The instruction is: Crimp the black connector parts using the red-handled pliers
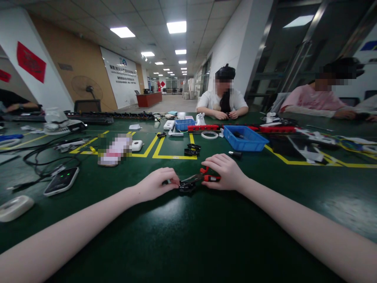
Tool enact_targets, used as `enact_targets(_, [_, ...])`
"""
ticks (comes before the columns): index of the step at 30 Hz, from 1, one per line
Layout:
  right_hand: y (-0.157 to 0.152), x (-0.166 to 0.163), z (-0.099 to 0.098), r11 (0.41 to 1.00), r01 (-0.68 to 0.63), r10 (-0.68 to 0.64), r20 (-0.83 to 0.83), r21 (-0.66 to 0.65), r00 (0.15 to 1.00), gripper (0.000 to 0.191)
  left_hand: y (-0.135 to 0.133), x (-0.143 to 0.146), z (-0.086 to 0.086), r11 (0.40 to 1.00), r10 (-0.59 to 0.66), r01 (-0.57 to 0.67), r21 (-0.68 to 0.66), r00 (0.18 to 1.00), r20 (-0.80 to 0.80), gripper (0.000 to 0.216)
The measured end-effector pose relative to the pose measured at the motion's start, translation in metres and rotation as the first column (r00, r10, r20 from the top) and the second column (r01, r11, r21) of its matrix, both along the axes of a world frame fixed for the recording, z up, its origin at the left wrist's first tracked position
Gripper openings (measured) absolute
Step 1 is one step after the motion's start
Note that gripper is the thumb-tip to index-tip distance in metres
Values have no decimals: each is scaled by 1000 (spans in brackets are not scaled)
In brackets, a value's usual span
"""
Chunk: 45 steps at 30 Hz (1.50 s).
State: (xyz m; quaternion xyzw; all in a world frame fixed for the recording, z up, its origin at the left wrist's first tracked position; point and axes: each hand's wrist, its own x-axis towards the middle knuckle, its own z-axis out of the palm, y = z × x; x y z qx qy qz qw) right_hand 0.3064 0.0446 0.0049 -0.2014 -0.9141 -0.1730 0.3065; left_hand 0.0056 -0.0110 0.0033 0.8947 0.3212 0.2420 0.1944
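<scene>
My left hand [163, 182] pinches the left end of a small black part [187, 188] just above the green table [165, 243]. What exactly the part is, I cannot make out. My right hand [225, 173] is closed round the red and black handles of a pair of pliers [212, 178]. The slim metal jaws point left and reach over the top of the black part; whether they grip it is too small to tell. Beyond my hands lie several similar black parts [192, 150], and a short black cylinder [235, 154] with a silvery end.
A blue bin [245, 138] stands behind my right hand, a smaller blue bin [185, 125] farther back. On the left lie a phone [115, 151], a black device [61, 181] with green lights, cables and a white object [16, 207]. Two people sit across the table.
</scene>
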Motion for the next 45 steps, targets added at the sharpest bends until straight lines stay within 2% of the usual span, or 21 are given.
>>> enact_targets(3, [-1,0,0,1000,-6,6,5,-11,1000,50,-1,3,-4,1000,11,-11,7,998,58,11])
enact_targets(14, [0,2,-3,999,-18,18,-5,-29,1000,49,-1,1,-9,999,50,-49,-12,997,57,13])
enact_targets(30, [-1,1,-2,999,21,-20,22,-43,1000,46,-2,0,-7,997,-65,67,-23,995,76,11])
enact_targets(35, [-4,-3,2,1000,24,-24,31,-2,999,40,-4,-2,-6,996,-78,75,54,996,49,12])
enact_targets(40, [-5,-7,7,1000,6,-7,39,30,999,38,-2,-2,-10,974,-151,149,172,989,-5,16])
enact_targets(45, [-5,-5,6,1000,9,-10,45,11,999,38,-1,-1,-12,977,-113,116,181,993,-28,9])
